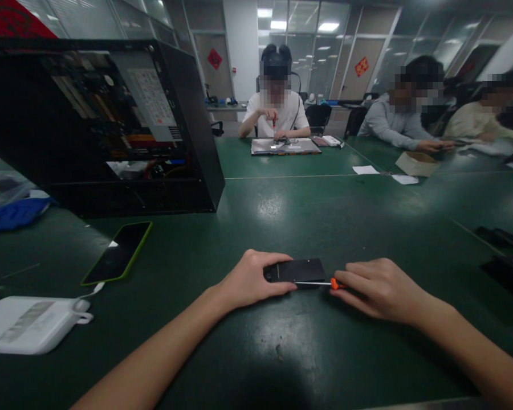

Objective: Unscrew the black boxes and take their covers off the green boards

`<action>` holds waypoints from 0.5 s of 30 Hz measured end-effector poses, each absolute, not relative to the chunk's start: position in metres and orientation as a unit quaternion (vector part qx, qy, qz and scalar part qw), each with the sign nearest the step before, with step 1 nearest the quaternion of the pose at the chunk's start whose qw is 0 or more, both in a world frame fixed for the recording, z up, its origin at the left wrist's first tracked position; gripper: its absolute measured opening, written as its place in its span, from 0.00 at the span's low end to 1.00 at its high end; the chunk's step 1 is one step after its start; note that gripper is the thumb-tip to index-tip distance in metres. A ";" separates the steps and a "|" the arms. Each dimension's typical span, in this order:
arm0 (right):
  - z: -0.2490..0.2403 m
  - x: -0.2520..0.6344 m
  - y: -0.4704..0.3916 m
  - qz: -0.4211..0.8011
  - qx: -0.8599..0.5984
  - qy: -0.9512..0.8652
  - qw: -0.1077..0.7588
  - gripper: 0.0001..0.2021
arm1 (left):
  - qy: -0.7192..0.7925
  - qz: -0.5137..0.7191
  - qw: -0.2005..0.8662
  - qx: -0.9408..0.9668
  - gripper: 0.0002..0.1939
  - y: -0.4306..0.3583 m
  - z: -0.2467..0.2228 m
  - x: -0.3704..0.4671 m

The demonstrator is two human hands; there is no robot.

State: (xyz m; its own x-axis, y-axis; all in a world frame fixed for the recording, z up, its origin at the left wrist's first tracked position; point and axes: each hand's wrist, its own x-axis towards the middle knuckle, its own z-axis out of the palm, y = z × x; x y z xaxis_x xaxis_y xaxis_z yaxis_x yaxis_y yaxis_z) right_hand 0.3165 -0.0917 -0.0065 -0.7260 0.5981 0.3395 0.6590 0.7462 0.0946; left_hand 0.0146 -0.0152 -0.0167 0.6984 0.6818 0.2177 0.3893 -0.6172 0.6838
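Observation:
A small flat black device [303,270] lies over the green table [248,347], near the middle of the view. My left hand [256,279] grips its left end between thumb and fingers. In my right hand [376,287] is a screwdriver [334,283] with an orange and black handle, my fingers closed round it. Its thin metal shaft points left and lies along the near edge of the device. Whether the tip touches the device is too small to tell.
A large open black computer case [200,142] stands at the back left. Nearer are a green-edged phone [119,253], a white power bank [34,324] and a blue glove [19,213]. Across the table, a person [297,111] works on a flat panel [286,148]; a box [416,164] sits right.

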 end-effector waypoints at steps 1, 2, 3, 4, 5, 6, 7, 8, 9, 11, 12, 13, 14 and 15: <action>-0.008 0.312 -0.093 -0.110 -0.341 -0.922 0.148 0.10 | 0.310 0.235 0.309 0.868 0.25 -0.015 -0.017 0.015; -0.009 0.308 -0.093 -0.115 -0.341 -0.921 0.151 0.10 | 0.310 0.235 0.307 0.869 0.25 -0.015 -0.018 0.015; -0.011 0.304 -0.094 -0.118 -0.343 -0.919 0.154 0.10 | 0.309 0.235 0.306 0.869 0.25 -0.015 -0.018 0.015; -0.013 0.300 -0.095 -0.119 -0.347 -0.917 0.157 0.11 | 0.308 0.236 0.304 0.870 0.25 -0.016 -0.018 0.015; -0.015 0.298 -0.096 -0.118 -0.351 -0.915 0.161 0.11 | 0.308 0.237 0.303 0.870 0.25 -0.016 -0.019 0.015; -0.018 0.296 -0.097 -0.114 -0.355 -0.913 0.166 0.12 | 0.309 0.238 0.304 0.869 0.25 -0.016 -0.019 0.015; -0.021 0.294 -0.098 -0.108 -0.359 -0.911 0.170 0.12 | 0.310 0.239 0.306 0.868 0.25 -0.016 -0.019 0.015; -0.025 0.293 -0.098 -0.101 -0.362 -0.910 0.177 0.12 | 0.312 0.240 0.308 0.866 0.25 -0.016 -0.019 0.015; -0.028 0.293 -0.098 -0.094 -0.365 -0.908 0.184 0.12 | 0.313 0.241 0.311 0.865 0.26 -0.016 -0.019 0.015; -0.034 0.293 -0.098 -0.081 -0.371 -0.903 0.200 0.14 | 0.313 0.243 0.317 0.862 0.26 -0.016 -0.019 0.015; -0.037 0.292 -0.098 -0.075 -0.375 -0.901 0.205 0.15 | 0.313 0.243 0.319 0.861 0.26 -0.016 -0.019 0.016; -0.039 0.292 -0.097 -0.069 -0.379 -0.899 0.209 0.16 | 0.313 0.244 0.320 0.860 0.26 -0.016 -0.019 0.016; -0.040 0.292 -0.096 -0.062 -0.383 -0.897 0.212 0.17 | 0.314 0.246 0.320 0.860 0.26 -0.016 -0.020 0.016; -0.042 0.291 -0.095 -0.055 -0.386 -0.895 0.216 0.17 | 0.313 0.250 0.319 0.859 0.26 -0.016 -0.020 0.016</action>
